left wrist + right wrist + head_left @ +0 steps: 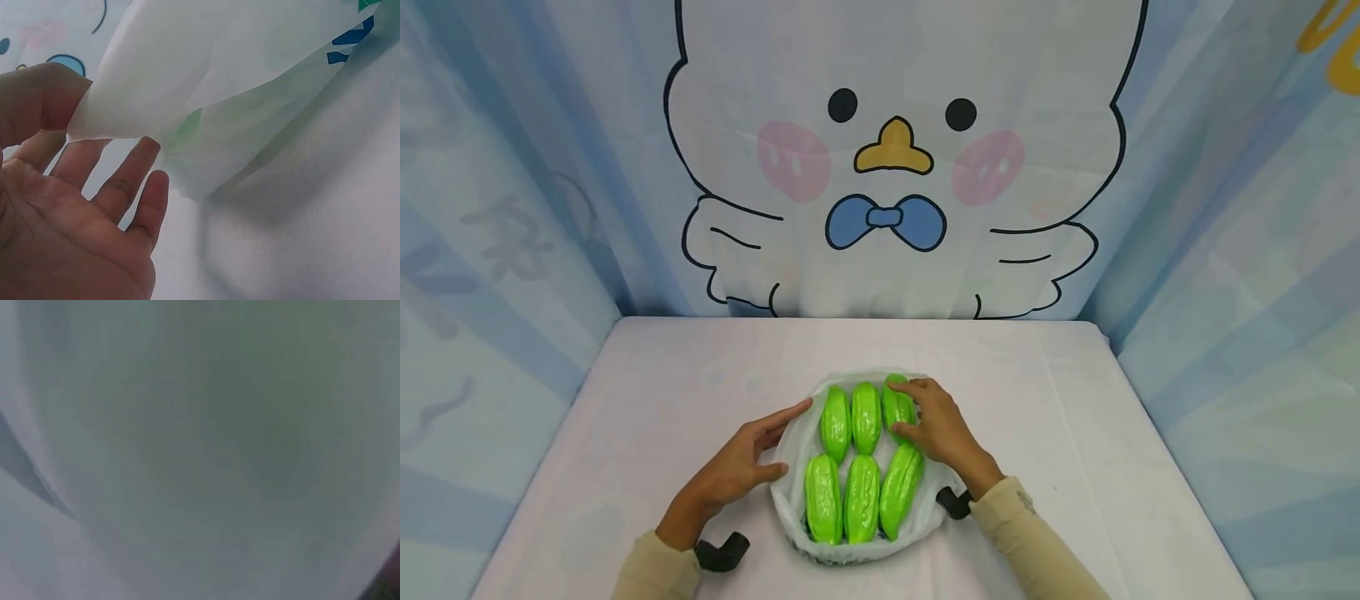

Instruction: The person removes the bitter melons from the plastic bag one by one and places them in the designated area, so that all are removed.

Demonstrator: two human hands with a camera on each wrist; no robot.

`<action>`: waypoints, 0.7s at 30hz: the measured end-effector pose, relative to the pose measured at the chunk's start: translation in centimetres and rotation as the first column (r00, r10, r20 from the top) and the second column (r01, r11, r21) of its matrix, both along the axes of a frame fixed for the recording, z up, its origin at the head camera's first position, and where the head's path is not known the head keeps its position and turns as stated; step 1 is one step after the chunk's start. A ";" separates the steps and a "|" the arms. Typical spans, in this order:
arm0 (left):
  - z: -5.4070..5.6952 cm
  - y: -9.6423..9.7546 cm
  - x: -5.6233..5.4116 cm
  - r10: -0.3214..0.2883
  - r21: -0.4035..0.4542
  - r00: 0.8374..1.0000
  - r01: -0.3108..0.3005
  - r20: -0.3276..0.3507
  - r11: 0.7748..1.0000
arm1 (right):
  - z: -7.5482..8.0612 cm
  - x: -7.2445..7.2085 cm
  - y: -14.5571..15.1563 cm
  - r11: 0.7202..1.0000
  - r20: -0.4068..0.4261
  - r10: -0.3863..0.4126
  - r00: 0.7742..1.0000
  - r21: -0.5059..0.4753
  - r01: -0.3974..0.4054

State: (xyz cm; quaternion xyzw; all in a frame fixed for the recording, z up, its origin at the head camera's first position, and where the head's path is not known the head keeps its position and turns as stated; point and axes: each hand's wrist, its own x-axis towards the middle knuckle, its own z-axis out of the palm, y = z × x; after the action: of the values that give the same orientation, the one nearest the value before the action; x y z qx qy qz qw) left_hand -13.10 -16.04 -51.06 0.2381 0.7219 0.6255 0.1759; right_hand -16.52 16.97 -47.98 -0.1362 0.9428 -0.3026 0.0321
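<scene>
Several glossy green, ridged oblong pieces (862,500) lie in two rows in a round, shallow container lined with thin white plastic (790,500). My right hand (942,421) holds the piece at the far right (897,407), fingers at its far end and thumb near its close end. My left hand (741,458) is at the container's left side, thumb and fingers spread apart, touching the plastic. In the left wrist view, the translucent plastic (187,69) hangs between the thumb and the fingers. The right wrist view is filled by blurred pale plastic (206,450), hiding that hand.
The container stands on a pale table (1037,400) near its front. Behind it hangs a curtain printed with a cartoon bird (895,275), and more curtains flank the table. Black wrist mounts (722,552) show at both sleeves.
</scene>
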 end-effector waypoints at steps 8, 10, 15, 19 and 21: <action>0.1 0.3 -0.1 -0.016 0.019 1.000 0.016 0.025 1.000 | -0.7 -0.2 -0.1 0.999 -0.037 -0.022 0.999 0.025 0.023; 0.1 0.3 -0.1 -0.015 0.017 0.999 0.014 0.029 1.000 | -0.7 -0.1 -0.2 0.999 -0.039 -0.022 0.999 0.023 0.023; 0.2 0.3 0.0 -0.011 0.014 0.999 0.010 0.035 1.000 | -0.5 0.1 -0.1 1.000 -0.045 -0.020 0.999 0.010 0.020; 0.2 0.3 0.0 -0.008 0.019 1.000 0.007 0.029 1.000 | -0.2 0.2 0.0 0.999 -0.024 -0.033 0.999 -0.039 0.032; 0.1 0.2 0.0 -0.006 0.019 1.000 0.006 0.025 1.000 | 0.0 0.3 0.1 0.996 -0.010 -0.040 0.999 -0.074 0.040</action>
State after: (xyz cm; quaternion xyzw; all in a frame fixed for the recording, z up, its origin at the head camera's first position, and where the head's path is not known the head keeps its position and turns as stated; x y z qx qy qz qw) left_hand -13.13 -15.82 -50.92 0.2340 0.7130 0.6347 0.1847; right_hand -16.25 17.08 -48.01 -0.1200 0.9337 -0.3369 0.0158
